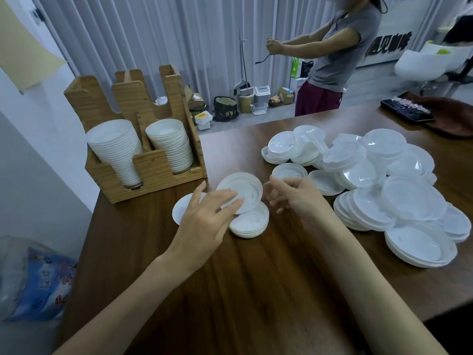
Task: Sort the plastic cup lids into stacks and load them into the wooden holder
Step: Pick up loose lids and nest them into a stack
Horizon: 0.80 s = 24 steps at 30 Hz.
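- Floor, far left: a clear bag with blue print (43,278) lies beside the table (256,290).
- Table, back left corner: the wooden holder (153,172) stands upright. Its two front compartments are loaded.
- Left compartment: a tall stack of white lids (115,149), leaning slightly forward.
- Right compartment: a second stack of white lids (170,146), similar in height.
- In front of the holder: a single white lid (179,210) lies flat on the table, partly covered by the left hand.
- Left hand (207,221): open, with straight fingers resting on top of a tilted white lid (245,187). The thumb points up and is clear of it.
- The tilted lid leans on a short stack of lids (253,224) lying on the table just beneath it.
- Right hand (291,196): fingers loosely curled and holding nothing, just beside the right edge of the tilted lid. Contact with it cannot be determined.
- Table, right half: a large loose pile of lids (371,165), white and clear, overlapping without order.
- At the front of the pile, several lids are nested in a low, broad stack (419,243).
- Far right edge of the table: a dark flat object (407,112). Its nature is unclear.
- Beyond the table: a person in a grey top (340,55) stands with arms extended to the left.
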### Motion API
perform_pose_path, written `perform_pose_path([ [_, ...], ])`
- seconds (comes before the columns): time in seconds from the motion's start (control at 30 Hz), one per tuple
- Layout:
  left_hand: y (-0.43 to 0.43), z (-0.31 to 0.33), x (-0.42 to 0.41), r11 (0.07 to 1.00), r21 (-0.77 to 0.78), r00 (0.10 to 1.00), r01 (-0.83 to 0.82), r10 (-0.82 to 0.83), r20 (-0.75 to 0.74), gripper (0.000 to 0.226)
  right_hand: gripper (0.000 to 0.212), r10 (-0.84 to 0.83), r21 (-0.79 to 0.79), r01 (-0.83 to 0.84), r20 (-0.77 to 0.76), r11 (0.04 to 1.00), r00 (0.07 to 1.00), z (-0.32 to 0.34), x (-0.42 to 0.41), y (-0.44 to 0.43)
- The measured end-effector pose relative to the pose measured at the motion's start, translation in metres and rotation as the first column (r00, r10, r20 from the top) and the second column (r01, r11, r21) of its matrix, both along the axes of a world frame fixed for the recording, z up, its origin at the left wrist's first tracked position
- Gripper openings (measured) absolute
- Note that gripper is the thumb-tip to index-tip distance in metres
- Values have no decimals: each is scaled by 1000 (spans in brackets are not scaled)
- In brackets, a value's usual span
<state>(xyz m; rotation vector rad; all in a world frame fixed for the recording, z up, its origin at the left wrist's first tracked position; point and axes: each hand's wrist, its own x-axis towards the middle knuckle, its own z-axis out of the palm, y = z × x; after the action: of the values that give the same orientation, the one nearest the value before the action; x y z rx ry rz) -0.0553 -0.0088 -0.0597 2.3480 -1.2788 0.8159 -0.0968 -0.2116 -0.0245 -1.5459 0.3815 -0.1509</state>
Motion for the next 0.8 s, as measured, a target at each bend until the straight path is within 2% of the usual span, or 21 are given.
perform_pose_path([
  [0.07,5,-1,4,999,29,998,29,-28,-62,30,12,-9,-201,2,-35,980,999,-8,-1,-2],
  [0.13,6,-5,5,994,83,993,75,-67,-94,26,11,11,-276,-39,-101,960,995,-16,-1,-2],
  [0.23,4,-10,5,986,127,984,107,-87,-153,27,18,48,-296,-100,-179,950,983,-25,1,2],
  [0.4,4,-13,8,975,171,960,140,-92,-263,37,20,85,-289,-140,-194,947,977,-28,2,4],
  [0.67,6,-11,11,952,231,957,203,-143,-253,37,17,62,-291,-117,-192,950,980,-30,1,4],
  [0.8,7,-10,12,939,268,952,216,-141,-271,39,22,47,-289,-97,-176,952,983,-29,2,6],
])
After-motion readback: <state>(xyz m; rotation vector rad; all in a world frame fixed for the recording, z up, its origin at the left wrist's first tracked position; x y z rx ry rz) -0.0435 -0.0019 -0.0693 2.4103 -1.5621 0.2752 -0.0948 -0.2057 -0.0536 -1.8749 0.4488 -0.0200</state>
